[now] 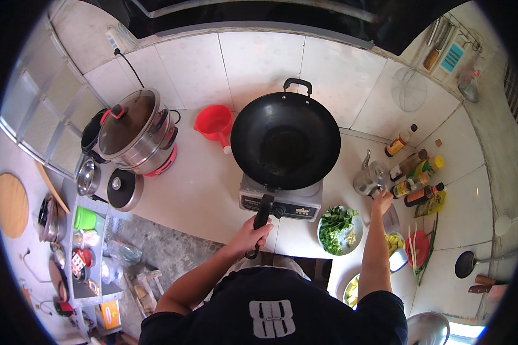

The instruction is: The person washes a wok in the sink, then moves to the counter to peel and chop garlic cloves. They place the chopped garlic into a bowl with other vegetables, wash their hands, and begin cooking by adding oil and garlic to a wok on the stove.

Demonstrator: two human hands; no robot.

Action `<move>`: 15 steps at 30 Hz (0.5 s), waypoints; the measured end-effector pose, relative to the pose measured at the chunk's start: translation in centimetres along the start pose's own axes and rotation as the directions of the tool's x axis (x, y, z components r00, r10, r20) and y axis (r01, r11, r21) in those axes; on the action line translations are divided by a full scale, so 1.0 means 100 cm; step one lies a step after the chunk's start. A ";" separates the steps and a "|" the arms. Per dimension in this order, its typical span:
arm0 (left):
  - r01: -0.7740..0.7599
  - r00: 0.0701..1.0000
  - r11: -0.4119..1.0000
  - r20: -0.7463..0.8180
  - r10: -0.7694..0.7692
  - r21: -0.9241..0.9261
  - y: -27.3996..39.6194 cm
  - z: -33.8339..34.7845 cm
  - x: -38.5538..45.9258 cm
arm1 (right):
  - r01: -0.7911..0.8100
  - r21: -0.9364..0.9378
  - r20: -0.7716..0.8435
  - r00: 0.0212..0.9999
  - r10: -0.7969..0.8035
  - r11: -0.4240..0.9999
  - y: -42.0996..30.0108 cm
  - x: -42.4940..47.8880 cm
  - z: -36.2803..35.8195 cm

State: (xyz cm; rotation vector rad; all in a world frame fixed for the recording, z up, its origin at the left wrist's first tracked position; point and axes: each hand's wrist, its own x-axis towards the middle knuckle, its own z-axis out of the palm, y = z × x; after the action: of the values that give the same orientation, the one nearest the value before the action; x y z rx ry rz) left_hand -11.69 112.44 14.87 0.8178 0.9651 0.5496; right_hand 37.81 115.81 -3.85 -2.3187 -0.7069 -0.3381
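A black wok (285, 140) with a little dark liquid at its bottom rests on a gas stove (300, 206). My left hand (253, 235) is closed around the wok's black handle (264, 211), which points towards me. Off to the right, my right hand (382, 202) is on the handle of a steel oil pot (364, 180) with a curved spout, standing on the counter. Between my hands lies a plate of chopped greens and minced garlic (339, 230). Bowls of cut yellow-green vegetable pieces (393, 242) are beside and partly under my right forearm.
Several seasoning bottles (416, 185) stand by the right wall, near a red plate with green onions (418, 250). A red plastic ladle (213, 122) lies left of the wok. Further left are an electric steamer (138, 138) and a black-topped lid (123, 188).
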 end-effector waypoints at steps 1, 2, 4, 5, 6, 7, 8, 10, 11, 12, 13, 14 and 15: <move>0.010 1.000 1.000 -0.010 -0.010 -0.024 0.003 -0.002 -0.003 | 0.117 0.096 -0.018 0.993 -0.116 0.988 -0.012 -0.012 -0.011; 0.006 1.000 0.999 -0.030 -0.007 -0.038 0.002 -0.009 -0.008 | 0.236 0.206 -0.032 0.972 -0.235 0.950 -0.049 -0.036 -0.033; -0.004 0.999 0.998 0.042 0.006 -0.058 0.006 -0.006 -0.001 | -0.008 0.762 0.198 0.955 -0.222 0.647 -0.079 -0.070 -0.063; 0.017 0.999 0.995 0.038 -0.013 -0.100 0.010 -0.004 0.000 | -0.123 0.793 0.397 0.847 -0.353 0.597 -0.104 -0.100 -0.080; 0.036 0.999 0.990 0.042 -0.030 -0.139 0.019 0.001 -0.001 | -0.257 0.769 0.577 0.671 -0.465 0.585 -0.129 -0.129 -0.100; 0.054 0.998 0.983 0.049 -0.046 -0.178 0.025 0.006 -0.001 | -0.357 0.702 0.706 0.462 -0.536 0.616 -0.155 -0.157 -0.120; 0.043 0.999 0.984 0.032 -0.038 -0.174 0.029 0.009 -0.002 | -0.411 0.722 0.690 0.360 -0.628 0.557 -0.196 -0.179 -0.145; 0.108 0.994 0.985 0.024 -0.106 -0.137 0.045 0.015 -0.003 | -0.616 0.558 0.777 0.152 -0.610 0.557 -0.242 -0.209 -0.158; 0.141 0.990 0.983 0.015 -0.140 -0.120 0.056 0.018 -0.005 | -0.760 0.418 0.788 0.030 -0.615 0.498 -0.259 -0.218 -0.163; 0.211 0.978 0.972 0.024 -0.209 -0.108 0.076 0.025 -0.011 | -0.852 0.289 0.802 -0.033 -0.596 0.436 -0.274 -0.217 -0.170; 0.186 0.983 0.970 0.032 -0.183 -0.156 0.075 0.023 -0.010 | -0.919 0.141 0.798 -0.114 -0.592 0.367 -0.294 -0.216 -0.178; 0.161 0.987 0.966 0.039 -0.157 -0.204 0.072 0.018 -0.005 | -0.924 0.065 0.836 -0.157 -0.527 0.377 -0.310 -0.214 -0.184; 0.142 0.990 0.958 0.055 -0.132 -0.251 0.071 0.017 -0.002 | -0.919 0.050 0.804 -0.196 -0.561 0.391 -0.314 -0.210 -0.179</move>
State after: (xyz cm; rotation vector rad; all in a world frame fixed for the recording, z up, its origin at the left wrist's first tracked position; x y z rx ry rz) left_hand -10.69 115.79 21.24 0.5251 0.8874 0.5235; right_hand 1.83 114.90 17.32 -0.8412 -0.5458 2.0708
